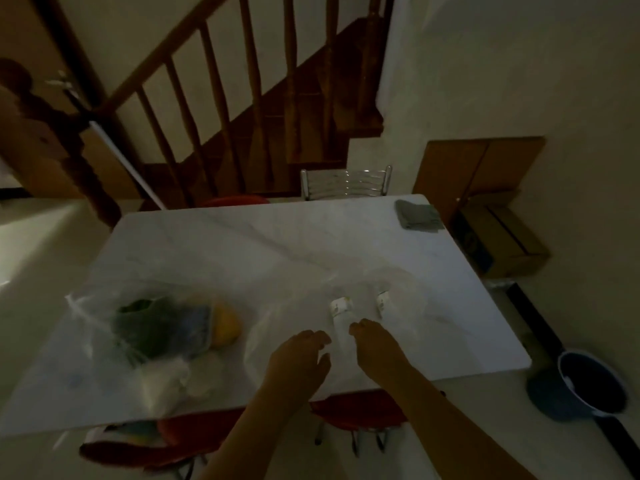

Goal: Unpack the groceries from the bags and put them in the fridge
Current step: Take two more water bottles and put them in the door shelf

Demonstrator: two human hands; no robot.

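Observation:
Two clear bottles with white labels, one on the left (341,308) and one on the right (382,301), lie inside a thin clear plastic bag (405,282) on the white marble table (242,244). My left hand (301,355) hovers just left of the left bottle's near end, fingers loosely curved and thumb apart. My right hand (374,344) is just right of that bottle with its fingertips curled down at the plastic; the dim blur hides whether it pinches the bag. A second clear bag (104,306) at the left holds a green vegetable (145,320), a blue pack (194,323), a yellow item (225,323) and something white (166,379).
A grey folded cloth (417,214) lies at the table's far right corner. Red chairs (356,410) are tucked under the near edge and a metal chair (346,183) stands at the far side. Cardboard boxes (502,237) and a blue bucket (585,382) sit on the floor at right.

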